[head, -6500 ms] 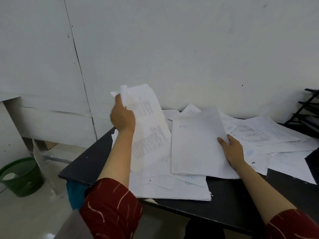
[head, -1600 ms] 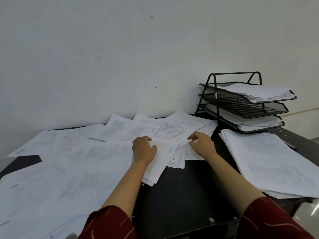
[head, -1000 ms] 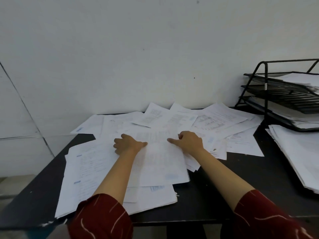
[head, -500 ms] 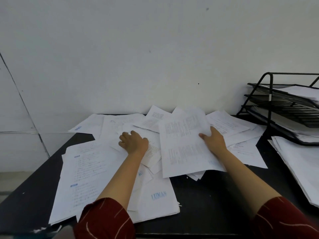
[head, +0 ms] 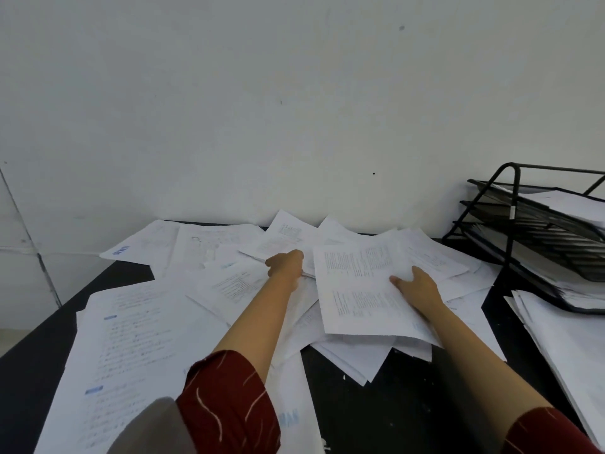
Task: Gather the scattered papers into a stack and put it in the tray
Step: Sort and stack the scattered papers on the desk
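My right hand (head: pixel 417 291) grips a printed sheet (head: pixel 360 290), thumb on top, the page tilted above the loose papers (head: pixel 229 280) spread over the dark desk (head: pixel 386 404). My left hand (head: pixel 286 264) reaches forward just left of that sheet, its fingers curled at the edge of a page; I cannot tell whether it pinches it. Beyond and right of my right hand stands the black wire tray (head: pixel 537 237), holding papers, with a stack (head: pixel 569 348) lying before it.

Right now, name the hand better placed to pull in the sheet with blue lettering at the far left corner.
Left. The left hand is nearer that sheet, though gripping other papers. The right hand holds the gathered stack, farther right.
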A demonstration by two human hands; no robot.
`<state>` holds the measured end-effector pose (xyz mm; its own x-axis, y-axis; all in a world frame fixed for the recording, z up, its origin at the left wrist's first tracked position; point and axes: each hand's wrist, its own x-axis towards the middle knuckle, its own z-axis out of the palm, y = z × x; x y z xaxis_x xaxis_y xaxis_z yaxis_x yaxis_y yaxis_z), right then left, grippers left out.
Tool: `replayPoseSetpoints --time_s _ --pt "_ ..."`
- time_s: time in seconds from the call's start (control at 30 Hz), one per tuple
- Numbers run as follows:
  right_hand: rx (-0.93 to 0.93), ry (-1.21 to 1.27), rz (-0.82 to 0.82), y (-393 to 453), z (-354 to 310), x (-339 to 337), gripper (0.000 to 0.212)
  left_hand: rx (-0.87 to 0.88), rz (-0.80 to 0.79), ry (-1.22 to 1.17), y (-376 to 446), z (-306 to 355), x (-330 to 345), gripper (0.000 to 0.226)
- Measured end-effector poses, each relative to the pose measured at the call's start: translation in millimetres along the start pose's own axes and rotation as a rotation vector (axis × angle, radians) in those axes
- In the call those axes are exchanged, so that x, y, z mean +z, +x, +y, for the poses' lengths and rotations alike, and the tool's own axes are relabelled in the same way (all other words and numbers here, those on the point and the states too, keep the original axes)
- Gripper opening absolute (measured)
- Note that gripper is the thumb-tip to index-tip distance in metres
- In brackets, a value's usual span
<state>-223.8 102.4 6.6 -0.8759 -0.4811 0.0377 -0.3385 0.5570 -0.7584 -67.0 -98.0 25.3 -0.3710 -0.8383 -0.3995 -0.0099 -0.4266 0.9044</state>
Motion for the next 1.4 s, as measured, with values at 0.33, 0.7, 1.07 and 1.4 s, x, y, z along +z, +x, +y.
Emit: replayPoseSetpoints --time_s 0.33,0.7,1.07,1.4 --pt "0.041 0.064 0.007 13.2 15.3 5.4 0.053 0.156 -0.015 0.222 8.3 -8.7 7.8 0.01" --pt "0.01 0.226 0.07 29.1 -4.8 -11.8 0.057 0.233 -0.365 0.204 8.3 -10.3 -36.2 0.024" --pt "0.004 0.126 -0.066 15.1 -12.7 -1.5 0.054 0.268 -0.513 0.469 4.0 -18.9 -49.8 0.035" --pt "-0.044 0.044 -0.083 13.0 -18.3 7.7 0.059 0.505 -0.096 0.67 -7.2 -14.8 -62.5 0.031"
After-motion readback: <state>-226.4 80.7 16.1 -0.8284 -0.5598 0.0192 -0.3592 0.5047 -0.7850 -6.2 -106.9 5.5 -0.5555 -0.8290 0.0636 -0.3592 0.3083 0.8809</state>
